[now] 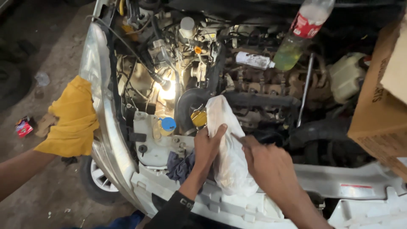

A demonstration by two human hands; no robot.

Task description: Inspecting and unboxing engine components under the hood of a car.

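Hands meet on a white bag (231, 165) at the front of an open engine bay. The bag stands on the white front panel (237, 208) and leans in over the engine. The right hand (271, 167) lies against the bag's right side with fingers stretched out and the grip loose, holding nothing. A second hand (207, 146), from a black sleeve and seemingly another person's, clasps the bag's left side. Just left of it a dark blue rag (180, 165) lies bunched on the panel.

The left arm (19, 174) reaches out to a yellow cloth (70, 121) draped on the headlight (89, 55). The cloth hides the left hand, so I cannot tell its grip.

Behind the bag sit a blue cap (168, 124) and a yellow cap (198, 118), with a lit lamp (166, 87) glowing deeper in. Farther back a white spray can (253, 60) lies on the engine, and a bottle (303, 32) of greenish liquid tilts above it. A carton (377, 110) rests at the right.

By my reading, the step in hand is steadying or opening the bag. It looks soft and top-heavy, so any shift calls for support on both sides.
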